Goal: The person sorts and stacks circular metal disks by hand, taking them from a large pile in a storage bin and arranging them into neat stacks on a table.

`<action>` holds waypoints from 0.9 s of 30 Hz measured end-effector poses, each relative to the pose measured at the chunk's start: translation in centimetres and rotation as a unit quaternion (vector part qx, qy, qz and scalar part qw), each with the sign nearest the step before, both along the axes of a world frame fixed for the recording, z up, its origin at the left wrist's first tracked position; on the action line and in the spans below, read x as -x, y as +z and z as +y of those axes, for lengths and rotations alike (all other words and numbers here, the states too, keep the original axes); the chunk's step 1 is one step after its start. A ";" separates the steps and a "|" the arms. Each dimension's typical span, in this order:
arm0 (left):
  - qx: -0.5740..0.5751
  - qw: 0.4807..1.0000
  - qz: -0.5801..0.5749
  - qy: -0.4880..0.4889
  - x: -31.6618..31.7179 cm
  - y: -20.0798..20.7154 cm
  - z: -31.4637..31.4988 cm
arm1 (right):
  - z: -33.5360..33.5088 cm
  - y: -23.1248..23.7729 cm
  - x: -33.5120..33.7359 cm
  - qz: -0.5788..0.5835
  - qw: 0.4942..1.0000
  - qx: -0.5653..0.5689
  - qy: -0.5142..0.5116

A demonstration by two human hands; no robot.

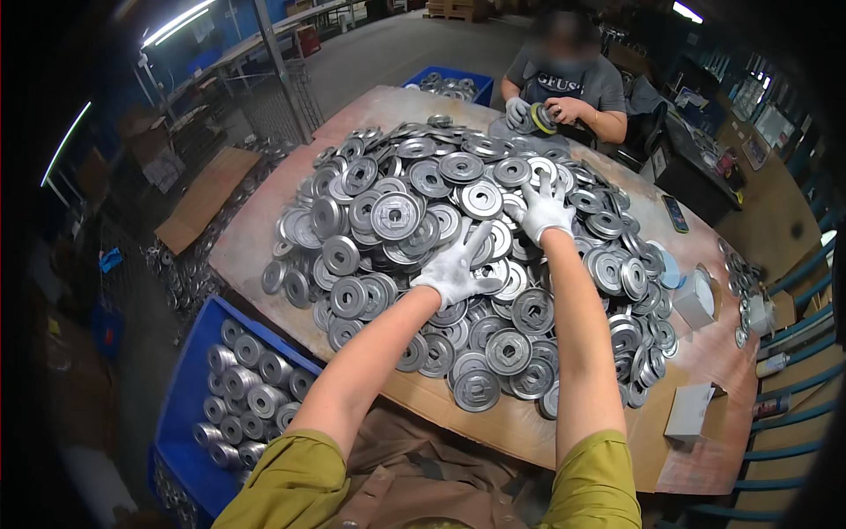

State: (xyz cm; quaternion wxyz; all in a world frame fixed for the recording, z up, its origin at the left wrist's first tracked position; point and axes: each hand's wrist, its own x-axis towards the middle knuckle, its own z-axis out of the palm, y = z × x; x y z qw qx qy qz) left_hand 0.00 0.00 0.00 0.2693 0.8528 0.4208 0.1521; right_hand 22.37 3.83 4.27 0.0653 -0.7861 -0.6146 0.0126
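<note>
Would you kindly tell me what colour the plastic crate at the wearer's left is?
The plastic crate is blue, seen best in the head view.

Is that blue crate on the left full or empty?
Partly full. The blue crate holds stacked metal discs along its right side; blue floor still shows at left.

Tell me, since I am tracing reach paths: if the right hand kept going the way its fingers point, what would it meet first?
The right hand lies on the pile of grey metal discs, fingers pointing away toward the far side. Going on, it would probably first meet more discs just ahead of its fingertips; depth is hard to judge.
</note>
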 end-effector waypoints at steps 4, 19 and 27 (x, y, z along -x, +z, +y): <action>-0.048 0.999 0.017 0.004 -1.4 -1.1 0.0 | -1.6 -2.2 -0.5 -0.055 0.994 -0.090 0.020; -0.199 0.955 0.221 -0.013 -0.9 2.6 -0.7 | -27.9 -4.3 11.0 0.011 0.958 -0.179 0.222; -0.316 0.946 0.066 -0.009 0.2 1.3 -3.2 | -31.7 -7.8 10.7 0.023 0.984 -0.069 0.164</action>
